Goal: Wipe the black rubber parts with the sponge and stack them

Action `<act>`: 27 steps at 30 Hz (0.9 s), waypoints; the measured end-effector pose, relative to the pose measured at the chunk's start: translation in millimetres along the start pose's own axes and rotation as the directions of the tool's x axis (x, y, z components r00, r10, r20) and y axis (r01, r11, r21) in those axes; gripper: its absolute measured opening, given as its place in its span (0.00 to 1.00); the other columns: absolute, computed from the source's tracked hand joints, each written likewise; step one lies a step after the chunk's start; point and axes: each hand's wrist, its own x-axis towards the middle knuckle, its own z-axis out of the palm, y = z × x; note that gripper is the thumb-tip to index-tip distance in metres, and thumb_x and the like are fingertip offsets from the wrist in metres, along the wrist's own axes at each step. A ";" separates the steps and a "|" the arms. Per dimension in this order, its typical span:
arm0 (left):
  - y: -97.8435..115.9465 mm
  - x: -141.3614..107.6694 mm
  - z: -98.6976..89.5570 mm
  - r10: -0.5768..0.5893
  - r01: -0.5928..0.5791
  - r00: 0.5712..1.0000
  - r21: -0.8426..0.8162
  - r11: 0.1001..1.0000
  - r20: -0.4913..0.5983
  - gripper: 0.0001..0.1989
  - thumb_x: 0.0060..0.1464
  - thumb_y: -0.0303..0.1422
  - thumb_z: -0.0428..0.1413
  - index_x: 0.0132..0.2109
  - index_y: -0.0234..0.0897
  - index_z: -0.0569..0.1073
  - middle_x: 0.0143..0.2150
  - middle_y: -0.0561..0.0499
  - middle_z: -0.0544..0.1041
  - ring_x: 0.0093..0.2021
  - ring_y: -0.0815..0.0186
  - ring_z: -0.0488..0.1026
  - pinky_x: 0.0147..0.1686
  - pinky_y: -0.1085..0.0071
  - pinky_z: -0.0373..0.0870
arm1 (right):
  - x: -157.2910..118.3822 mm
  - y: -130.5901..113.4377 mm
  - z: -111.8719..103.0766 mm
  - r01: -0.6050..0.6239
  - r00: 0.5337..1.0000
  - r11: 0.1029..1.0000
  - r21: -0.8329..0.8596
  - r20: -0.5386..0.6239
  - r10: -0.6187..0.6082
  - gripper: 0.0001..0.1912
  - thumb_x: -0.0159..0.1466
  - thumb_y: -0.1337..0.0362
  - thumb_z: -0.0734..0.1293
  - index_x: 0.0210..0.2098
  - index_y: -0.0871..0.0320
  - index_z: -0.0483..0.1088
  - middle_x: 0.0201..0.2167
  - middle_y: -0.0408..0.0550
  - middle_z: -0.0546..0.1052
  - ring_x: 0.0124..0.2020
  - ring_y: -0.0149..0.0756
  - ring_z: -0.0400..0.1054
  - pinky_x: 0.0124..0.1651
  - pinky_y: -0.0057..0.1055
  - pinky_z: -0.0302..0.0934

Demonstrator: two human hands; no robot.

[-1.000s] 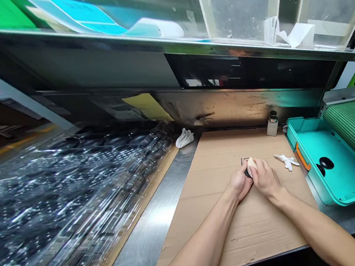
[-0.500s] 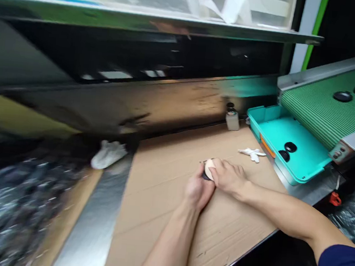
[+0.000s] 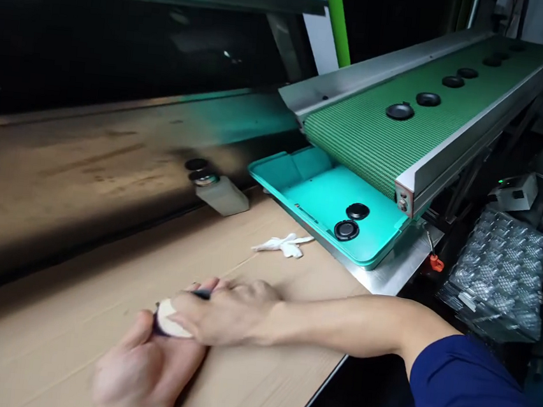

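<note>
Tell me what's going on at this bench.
Over a cardboard sheet, a person's left hand cradles a mostly hidden dark piece, while the right hand holds a pale pad to it. Beyond them, a teal tray holding two round black parts sits at the end of a green conveyor, which carries more black parts. A crumpled white item lies near the tray.

We have left hand (image 3: 135, 369) palm up, thumb (image 3: 139, 329) raised, slightly blurred; right hand (image 3: 236, 312) over it, fingers (image 3: 188, 314) curled. Our right forearm (image 3: 332, 321) runs nearly level, elbow (image 3: 405, 335) bent.
</note>
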 end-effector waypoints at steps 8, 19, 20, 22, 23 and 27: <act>-7.8 10.8 -8.4 0.026 -0.027 0.999 0.021 0.999 0.044 0.19 0.67 0.42 0.44 0.54 0.50 0.78 0.53 0.53 0.83 0.66 0.59 0.69 0.64 0.57 0.71 | 8.1 13.8 -5.1 -0.005 1.000 0.997 -0.083 0.023 0.007 0.17 0.73 0.47 0.54 0.53 0.46 0.65 0.43 0.39 0.82 0.41 0.39 0.77 0.41 0.34 0.67; 2.3 25.3 -45.9 0.053 0.076 0.937 -0.352 0.933 0.344 0.23 0.71 0.40 0.40 0.59 0.32 0.72 0.58 0.35 0.78 0.57 0.52 0.77 0.49 0.56 0.78 | 11.4 51.4 -36.5 -0.164 0.980 0.981 -0.107 -0.135 0.149 0.21 0.76 0.54 0.53 0.56 0.54 0.72 0.46 0.57 0.81 0.48 0.46 0.76 0.49 0.37 0.64; 4.4 24.2 -45.9 0.059 0.087 0.929 -0.372 0.924 0.365 0.23 0.71 0.40 0.41 0.57 0.31 0.73 0.58 0.34 0.78 0.58 0.51 0.76 0.48 0.58 0.78 | 11.5 52.3 -34.2 -0.143 0.982 0.983 -0.116 -0.143 0.126 0.21 0.75 0.53 0.54 0.56 0.54 0.73 0.46 0.57 0.81 0.49 0.47 0.76 0.49 0.37 0.63; 6.3 20.1 -45.4 0.068 0.115 0.907 -0.402 0.909 0.415 0.21 0.69 0.38 0.43 0.55 0.29 0.74 0.59 0.33 0.77 0.59 0.49 0.75 0.46 0.60 0.78 | 10.1 53.2 -30.5 -0.114 0.983 0.985 -0.129 -0.155 0.094 0.21 0.75 0.52 0.56 0.55 0.54 0.74 0.46 0.57 0.81 0.49 0.49 0.75 0.48 0.38 0.63; 6.7 17.9 -45.1 0.072 0.128 0.896 -0.409 0.904 0.438 0.20 0.67 0.37 0.44 0.54 0.29 0.74 0.59 0.33 0.76 0.59 0.48 0.75 0.45 0.60 0.78 | 9.3 53.6 -29.4 -0.107 0.983 0.985 -0.134 -0.161 0.085 0.22 0.75 0.51 0.56 0.55 0.53 0.74 0.46 0.56 0.82 0.48 0.49 0.75 0.47 0.38 0.63; 8.5 13.7 -44.5 0.069 0.155 0.879 -0.419 0.895 0.473 0.20 0.62 0.32 0.46 0.55 0.29 0.74 0.60 0.32 0.76 0.59 0.46 0.75 0.44 0.59 0.77 | 9.4 56.9 -27.7 -0.093 0.983 0.988 -0.121 -0.169 0.072 0.21 0.73 0.51 0.58 0.54 0.52 0.76 0.45 0.55 0.82 0.48 0.50 0.75 0.46 0.38 0.62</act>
